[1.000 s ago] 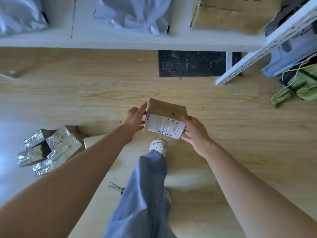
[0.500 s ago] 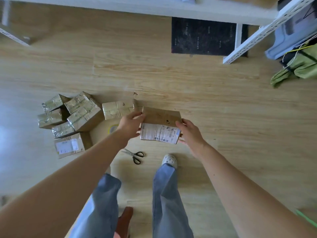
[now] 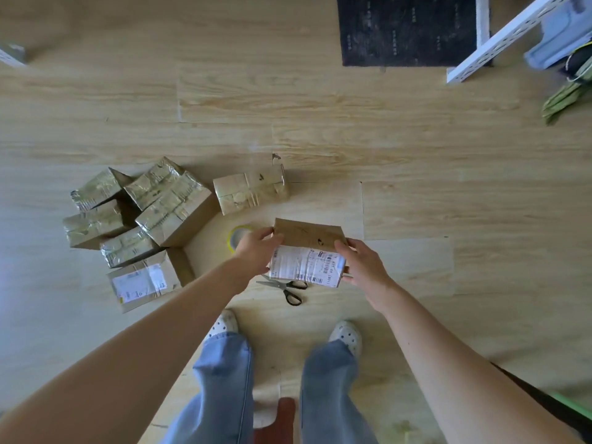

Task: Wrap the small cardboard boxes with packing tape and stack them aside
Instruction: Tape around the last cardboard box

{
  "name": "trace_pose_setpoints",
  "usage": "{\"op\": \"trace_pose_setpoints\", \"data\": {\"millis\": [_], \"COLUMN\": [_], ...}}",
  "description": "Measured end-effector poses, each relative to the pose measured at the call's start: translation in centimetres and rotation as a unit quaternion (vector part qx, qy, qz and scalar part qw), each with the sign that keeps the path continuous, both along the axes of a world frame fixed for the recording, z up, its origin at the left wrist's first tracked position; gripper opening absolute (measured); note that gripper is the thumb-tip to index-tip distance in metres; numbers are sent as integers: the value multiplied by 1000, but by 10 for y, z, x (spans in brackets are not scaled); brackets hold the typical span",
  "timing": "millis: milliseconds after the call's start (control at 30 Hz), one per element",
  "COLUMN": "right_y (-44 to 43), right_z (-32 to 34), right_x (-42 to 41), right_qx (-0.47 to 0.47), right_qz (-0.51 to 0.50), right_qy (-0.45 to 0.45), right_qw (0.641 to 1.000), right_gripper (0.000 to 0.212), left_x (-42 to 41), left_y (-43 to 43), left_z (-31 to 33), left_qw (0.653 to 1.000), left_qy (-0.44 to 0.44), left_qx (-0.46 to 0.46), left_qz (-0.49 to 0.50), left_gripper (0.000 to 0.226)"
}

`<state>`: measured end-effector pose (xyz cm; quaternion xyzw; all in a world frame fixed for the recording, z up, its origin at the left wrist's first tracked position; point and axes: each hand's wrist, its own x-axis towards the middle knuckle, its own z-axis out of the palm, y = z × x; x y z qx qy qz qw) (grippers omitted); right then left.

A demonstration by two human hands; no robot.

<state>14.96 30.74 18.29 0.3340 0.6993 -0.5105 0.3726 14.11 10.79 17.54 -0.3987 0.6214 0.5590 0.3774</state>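
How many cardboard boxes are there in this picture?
8. A held box between left hand and right hand; a lone box beyond the tape; six in the pile at left, one labelled. The pile may hide more.

Bright and warm all over. Washed out to a pale bluish glow on the floor (image 3: 19, 267) at the left edge. Shiny and glinting on the taped boxes (image 3: 166, 200), with small dark shadows in the gaps between them. Faint shadow under the scissors (image 3: 285, 286). Too fuzzy to read the print on the cardboard box (image 3: 307, 238). Stretched and huge at the bottom corners, as with the arms (image 3: 112, 373). Smeary at the top right, around the shelf leg (image 3: 499, 40).
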Motion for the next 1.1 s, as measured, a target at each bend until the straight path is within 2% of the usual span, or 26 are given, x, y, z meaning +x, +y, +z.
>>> {"op": "trace_pose_setpoints", "data": {"millis": [267, 500, 600, 700, 900, 1100], "right_y": [2, 23, 26, 28, 26, 18], "right_z": [-154, -259, -285, -299, -317, -324], "right_x": [7, 6, 9, 11, 18, 24], "right_qx": [17, 15, -7, -33, -45, -6], "right_qz": [65, 30, 21, 37, 61, 96], "right_qy": [19, 72, 95, 105, 156, 202], "right_qw": [998, 997, 995, 993, 985, 975], "right_gripper": [42, 35, 35, 50, 72, 68], "left_x": [28, 23, 21, 18, 28, 43], "left_y": [3, 16, 14, 10, -2, 5], "left_z": [-163, -268, -286, -294, -301, -319], "left_qw": [1000, 993, 988, 984, 960, 938], "left_qy": [5, 109, 143, 161, 237, 296], "left_qx": [-16, -14, -25, -31, -25, -52], "left_qz": [11, -50, -44, -66, -147, -174], "left_gripper": [43, 41, 39, 41, 69, 55]}}
